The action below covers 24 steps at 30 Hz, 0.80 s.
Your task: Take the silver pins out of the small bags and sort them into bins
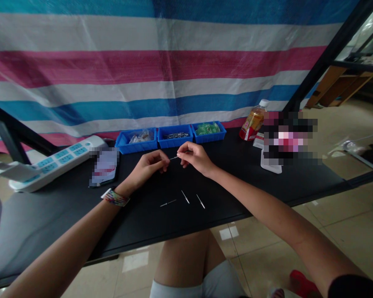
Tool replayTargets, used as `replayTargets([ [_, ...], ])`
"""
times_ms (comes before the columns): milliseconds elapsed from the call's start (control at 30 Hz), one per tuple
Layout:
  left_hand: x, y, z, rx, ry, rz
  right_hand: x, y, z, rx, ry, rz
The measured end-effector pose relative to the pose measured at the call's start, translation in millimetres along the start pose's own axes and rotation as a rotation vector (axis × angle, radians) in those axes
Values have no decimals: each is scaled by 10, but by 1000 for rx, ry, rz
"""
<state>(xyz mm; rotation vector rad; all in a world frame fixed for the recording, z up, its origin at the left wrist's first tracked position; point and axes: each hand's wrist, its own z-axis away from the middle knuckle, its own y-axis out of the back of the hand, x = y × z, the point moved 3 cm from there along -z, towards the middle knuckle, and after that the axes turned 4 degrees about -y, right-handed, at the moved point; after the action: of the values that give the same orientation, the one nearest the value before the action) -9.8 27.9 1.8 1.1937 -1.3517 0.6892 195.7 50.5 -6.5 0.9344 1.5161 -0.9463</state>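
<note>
Just in front of the blue bins, my left hand (156, 162) and my right hand (194, 157) are close together. A thin metal pop rivet (173, 158) spans the small gap between them. Right thumb and fingertips pinch one end of it, and closed left fingers are at the other end. Nearer the table's front edge lie three more rivets: one (168, 203) almost crosswise, another (185, 197) and a third (200, 201) slanted. The middle blue bin (175, 142) contains several similar metal pieces.
The left blue bin (136, 148) contains clear plastic pieces; the right blue bin (209, 138) contains green ones. Left of them are a phone (107, 165) and a white power strip (59, 161). A drink bottle (253, 121) and white case (271, 165) are at right. A striped sheet (143, 66) hangs behind.
</note>
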Motion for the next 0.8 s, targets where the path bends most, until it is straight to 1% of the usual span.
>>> replayTargets([
  [100,44,1,2,37,-19,-13,6,15,-1,-28,-59,-42],
  [233,64,-1,-3,62,-24,-4,12,12,6,-50,-51,-89],
  [400,56,-30,-4,45,-1,28,16,16,0,-29,-53,-86],
  [467,42,-25,-8,85,0,71,-25,62,-43,25,-14,-73],
  [600,-2,30,-25,227,-27,110,-150,241,-194,289,202,-7],
  [633,-12,43,-29,248,-32,106,-160,273,-230,323,232,30],
  [700,-27,58,-32,265,-36,99,-141,311,-279,324,228,106],
  [800,-21,55,-27,247,-35,89,-99,368,-257,278,168,210],
])
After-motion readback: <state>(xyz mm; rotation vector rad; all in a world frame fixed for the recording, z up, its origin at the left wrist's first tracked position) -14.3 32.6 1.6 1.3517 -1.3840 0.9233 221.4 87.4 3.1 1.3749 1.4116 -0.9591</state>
